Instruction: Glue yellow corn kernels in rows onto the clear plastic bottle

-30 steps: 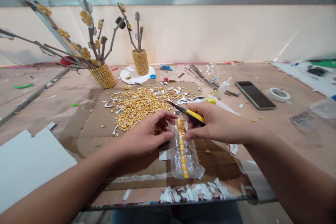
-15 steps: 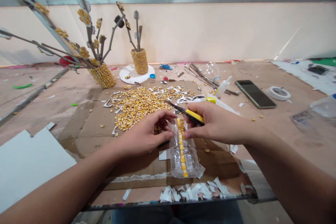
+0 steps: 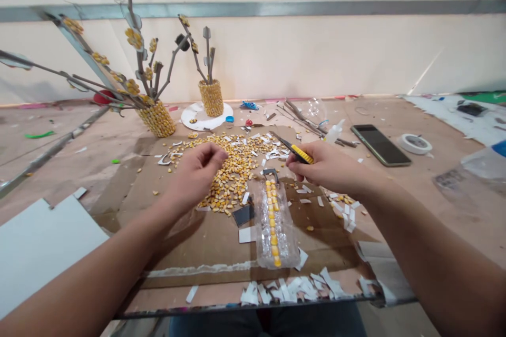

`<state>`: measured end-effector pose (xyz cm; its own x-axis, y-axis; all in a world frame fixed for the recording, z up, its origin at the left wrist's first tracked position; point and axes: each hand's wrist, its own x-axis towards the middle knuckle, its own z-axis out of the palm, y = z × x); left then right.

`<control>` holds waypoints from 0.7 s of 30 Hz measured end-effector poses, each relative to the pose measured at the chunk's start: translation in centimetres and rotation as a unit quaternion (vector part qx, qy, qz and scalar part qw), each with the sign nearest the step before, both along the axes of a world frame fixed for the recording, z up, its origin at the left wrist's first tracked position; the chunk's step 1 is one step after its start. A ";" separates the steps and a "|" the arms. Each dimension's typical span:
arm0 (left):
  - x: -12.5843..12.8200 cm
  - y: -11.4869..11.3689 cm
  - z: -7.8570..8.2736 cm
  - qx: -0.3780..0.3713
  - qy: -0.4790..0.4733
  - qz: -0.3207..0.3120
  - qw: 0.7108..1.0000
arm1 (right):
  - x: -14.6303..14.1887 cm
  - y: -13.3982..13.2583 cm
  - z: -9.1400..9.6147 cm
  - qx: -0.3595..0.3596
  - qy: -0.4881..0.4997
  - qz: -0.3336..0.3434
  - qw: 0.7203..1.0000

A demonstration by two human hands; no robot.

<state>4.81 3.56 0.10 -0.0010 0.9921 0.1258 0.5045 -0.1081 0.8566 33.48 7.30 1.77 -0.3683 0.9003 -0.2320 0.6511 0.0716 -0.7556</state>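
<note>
A clear plastic bottle (image 3: 276, 224) lies on the cardboard sheet (image 3: 205, 237) with a row of yellow corn kernels (image 3: 271, 210) stuck along its top. My left hand (image 3: 195, 171) hovers over the pile of loose corn kernels (image 3: 233, 160), its fingers curled together in a pinch; what they hold is hidden. My right hand (image 3: 326, 166) is raised just right of the bottle's far end and grips a yellow and black utility knife (image 3: 294, 150) that points to the far left.
Two corn-covered vases with twig branches (image 3: 158, 116) (image 3: 211, 97) stand at the back. A phone (image 3: 379, 145), a tape roll (image 3: 414, 143), a glue bottle (image 3: 334, 131) and twigs lie to the right. White paper scraps (image 3: 292, 287) line the near edge; a white board (image 3: 39, 245) lies left.
Both hands have left the bottle. My left hand moved away onto the corn pile; my right hand lifted up and back with the knife.
</note>
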 end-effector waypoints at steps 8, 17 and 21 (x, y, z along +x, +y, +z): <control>-3.5 1.8 0.3 0.017 0.254 -0.105 0.961 | 0.0 0.1 -0.6 -0.039 0.034 -0.002 0.999; -2.2 0.9 -0.5 0.025 0.371 -0.165 0.914 | -0.1 0.2 -0.9 0.027 -0.034 0.035 0.998; -2.3 0.8 -0.4 0.025 0.377 -0.182 0.908 | -0.1 0.2 -1.1 0.037 -0.036 0.044 0.998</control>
